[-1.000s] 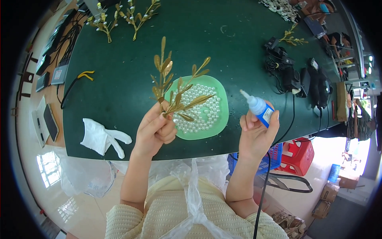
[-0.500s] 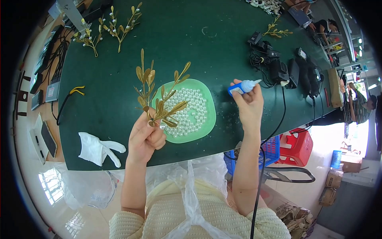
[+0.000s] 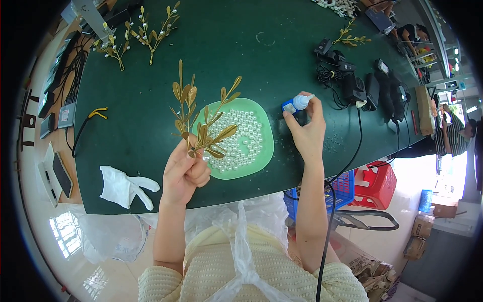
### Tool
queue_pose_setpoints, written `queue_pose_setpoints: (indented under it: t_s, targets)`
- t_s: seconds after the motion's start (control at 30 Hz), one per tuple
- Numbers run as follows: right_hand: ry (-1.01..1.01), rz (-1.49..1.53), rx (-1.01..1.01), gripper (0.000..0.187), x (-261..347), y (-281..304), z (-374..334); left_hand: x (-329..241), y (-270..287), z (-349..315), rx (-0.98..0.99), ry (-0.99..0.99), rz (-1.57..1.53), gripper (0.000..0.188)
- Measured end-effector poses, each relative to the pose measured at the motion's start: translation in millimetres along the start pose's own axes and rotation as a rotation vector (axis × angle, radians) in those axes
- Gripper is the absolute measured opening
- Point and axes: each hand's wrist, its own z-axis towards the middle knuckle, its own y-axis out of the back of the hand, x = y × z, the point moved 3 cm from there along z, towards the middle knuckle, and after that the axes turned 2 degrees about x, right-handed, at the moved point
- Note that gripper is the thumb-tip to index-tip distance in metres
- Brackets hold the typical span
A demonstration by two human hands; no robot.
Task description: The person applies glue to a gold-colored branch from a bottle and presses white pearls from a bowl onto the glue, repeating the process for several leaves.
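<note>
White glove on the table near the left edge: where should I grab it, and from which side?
Take the white glove at its broad cuff end, the left part, coming straight down from above. It lies flat and limp on the green table, fingers trailing right, so a top pinch on the wide cuff likely gathers most cloth. The left hand is nearest, but holds the gold leaf sprig.

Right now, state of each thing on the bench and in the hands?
left hand: closed on stem of gold leaf sprig, held upright over tray
right hand: gripping glue bottle, nozzle pointing right
green tray: flat on table, filled with white pearls
white glove: lying crumpled, unworn
finished sprigs: lying flat, far left
</note>
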Motion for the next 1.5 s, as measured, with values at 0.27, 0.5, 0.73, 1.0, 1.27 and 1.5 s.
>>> queue_pose_setpoints:
  t_s: [0.27,0.5,0.73,1.0,1.27,1.5]
  targets:
    - [0.277,-0.014,-0.281,0.013,43.9,23.3,-41.1,0.0,-0.3,-0.5,0.000,0.006,-0.011,0.020]
    - [0.409,-0.260,0.288,0.016,58.6,-28.1,-53.1,-0.8,0.5,-0.3,0.003,-0.009,-0.011,0.017]
    - [0.357,-0.362,0.333,0.014,60.6,-34.4,-52.5,-0.9,-2.0,-0.7,0.003,-0.005,-0.021,0.015]
    - [0.361,-0.238,0.316,0.014,64.2,-27.9,-47.4,-1.1,-0.9,0.6,0.016,-0.010,-0.014,0.016]
    - [-0.242,0.917,0.392,0.018,53.9,-23.5,-56.4,0.8,-1.2,0.8,0.037,-0.002,0.009,0.017]
    - [-0.373,1.201,0.498,0.019,51.6,-29.6,-61.0,0.7,-2.3,-0.4,0.037,-0.010,0.011,0.016]
